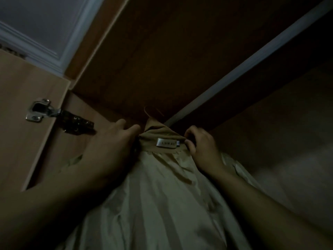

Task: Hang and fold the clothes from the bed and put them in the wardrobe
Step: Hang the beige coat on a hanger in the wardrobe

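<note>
A pale cream garment [162, 195] with a tan collar [162, 136] and a white label [166, 143] hangs inside the dark wardrobe, just below the grey hanging rail [243, 65]. A tan hanger hook [146, 112] rises from the collar toward the rail. My left hand [111, 148] lies against the collar's left side with fingers stretched forward. On the collar's right edge, my right hand [201, 143] pinches the fabric with curled fingers.
The open wardrobe door [21, 123] stands at the left with a metal hinge [54, 114]. The wardrobe's top panel [162, 51] is overhead. Another pale garment [297, 177] hangs blurred at the right. White ceiling moulding [36, 42] shows top left.
</note>
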`<state>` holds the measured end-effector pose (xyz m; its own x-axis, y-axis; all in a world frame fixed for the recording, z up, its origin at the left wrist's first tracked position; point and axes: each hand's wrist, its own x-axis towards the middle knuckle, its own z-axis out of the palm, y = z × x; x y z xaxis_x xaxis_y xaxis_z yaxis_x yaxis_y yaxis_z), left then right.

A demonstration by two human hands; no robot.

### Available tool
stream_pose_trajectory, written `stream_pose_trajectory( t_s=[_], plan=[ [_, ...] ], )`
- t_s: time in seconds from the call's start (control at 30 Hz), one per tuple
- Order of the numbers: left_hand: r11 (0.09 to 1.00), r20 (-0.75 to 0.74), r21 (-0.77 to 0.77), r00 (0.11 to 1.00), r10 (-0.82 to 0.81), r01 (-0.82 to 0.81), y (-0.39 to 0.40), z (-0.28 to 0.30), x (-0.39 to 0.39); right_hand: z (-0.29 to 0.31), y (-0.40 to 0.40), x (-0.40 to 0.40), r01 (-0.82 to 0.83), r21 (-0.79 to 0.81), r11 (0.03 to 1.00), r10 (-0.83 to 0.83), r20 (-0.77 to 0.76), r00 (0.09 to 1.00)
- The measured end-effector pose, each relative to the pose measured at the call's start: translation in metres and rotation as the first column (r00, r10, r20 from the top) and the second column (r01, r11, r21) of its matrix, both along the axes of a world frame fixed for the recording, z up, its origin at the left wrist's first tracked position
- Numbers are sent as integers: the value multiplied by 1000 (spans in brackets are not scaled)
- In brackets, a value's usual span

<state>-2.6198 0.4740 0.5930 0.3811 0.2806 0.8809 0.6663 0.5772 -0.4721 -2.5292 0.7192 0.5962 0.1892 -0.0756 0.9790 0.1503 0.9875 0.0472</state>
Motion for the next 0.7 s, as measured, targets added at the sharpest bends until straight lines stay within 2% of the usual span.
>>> stream_pose_trajectory(
  t_s=[0.07, 0.2, 0.37, 0.43, 0.57, 0.63, 0.7],
  plan=[
    [999, -8, -4, 999, 45, -45, 10, 5, -4, 8, 12, -9, -23, -35, 999, 24, 20, 1000],
    [992, -138, -40, 984, 109, -116, 33, 7, -23, 13, 35, -24, -41, -86, 995, 45, 44, 998],
    [979, -190, -76, 966, 173, -191, 68, -9, -31, -17, 64, -41, -120, -192, 974, 126, 21, 992],
    [974, -224, -22, 951, 214, -225, 75, -20, -30, -34, 73, -48, -164, -247, 955, 172, 9, 985],
    [965, -174, 15, 949, 261, -263, 78, -37, -37, -61, 77, -55, -286, -259, 923, 335, 171, 926],
    [947, -86, -11, 943, 320, -322, 75, -55, -33, -76, 77, -56, -217, -259, 941, 293, 304, 906],
    [931, -87, -69, 932, 352, -358, 71, -75, -31, -95, 76, -55, -119, -262, 958, 222, 411, 884]
  ],
)
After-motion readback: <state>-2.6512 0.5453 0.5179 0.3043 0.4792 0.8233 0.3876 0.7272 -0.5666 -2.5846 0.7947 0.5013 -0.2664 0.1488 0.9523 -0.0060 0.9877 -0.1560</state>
